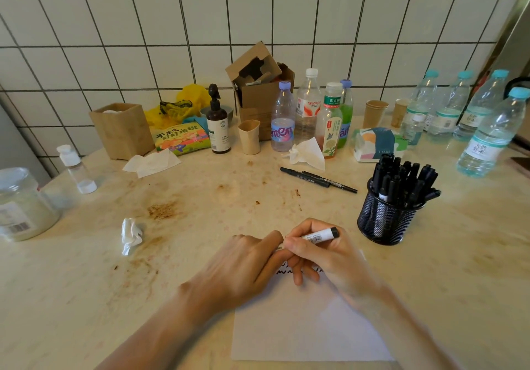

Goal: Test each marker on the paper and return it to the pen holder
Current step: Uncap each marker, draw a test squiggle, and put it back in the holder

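Marker lying nearly level above the paper, long axis running left to right, dark end pointing toward the holder. Right hand is gripping its barrel; left hand is pinching its left end, probably the cap. The holder is standing on the tabletop just right of the marker, nearer the right hand.

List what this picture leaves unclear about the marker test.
Head view only:
- Marker tip and cap: hidden where the left hand and right hand meet.
- Scribbles on the paper: mostly covered by the fingers.
- Pen holder: marker count unclear, they overlap.
- Marker label print: too small.
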